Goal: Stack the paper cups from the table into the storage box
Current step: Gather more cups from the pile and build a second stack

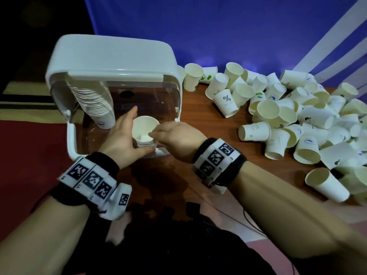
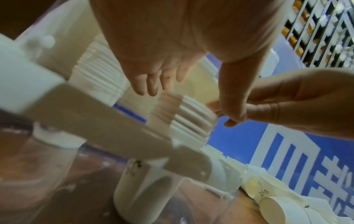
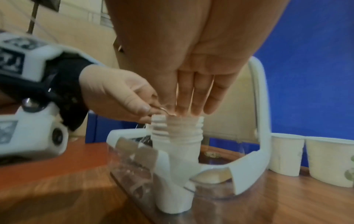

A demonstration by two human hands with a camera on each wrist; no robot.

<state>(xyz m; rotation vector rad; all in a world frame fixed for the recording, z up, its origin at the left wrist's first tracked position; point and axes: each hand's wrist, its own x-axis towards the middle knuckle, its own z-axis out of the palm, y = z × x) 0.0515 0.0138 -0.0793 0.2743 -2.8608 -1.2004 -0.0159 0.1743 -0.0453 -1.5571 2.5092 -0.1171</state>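
The storage box (image 1: 71, 139) stands open at the table's left, its white lid (image 1: 111, 54) tipped back. A tall stack of paper cups (image 1: 99, 108) leans inside at its left wall. A short cup stack (image 1: 146, 130) stands at the box's front. My left hand (image 1: 129, 132) cups this short stack, fingers (image 2: 153, 86) on its far side and thumb (image 2: 231, 112) near. My right hand (image 1: 156, 133) touches the top cup's rim, with straight fingers (image 3: 191, 98) pointing down onto it. The short stack (image 3: 178, 151) rises above the box's front wall.
Several loose paper cups (image 1: 297, 124) lie heaped over the right half of the wooden table (image 1: 198, 120). One cup (image 1: 327, 185) lies on its side near the front right edge. Blue cloth hangs behind. Two upright cups (image 3: 285, 154) stand beside the box.
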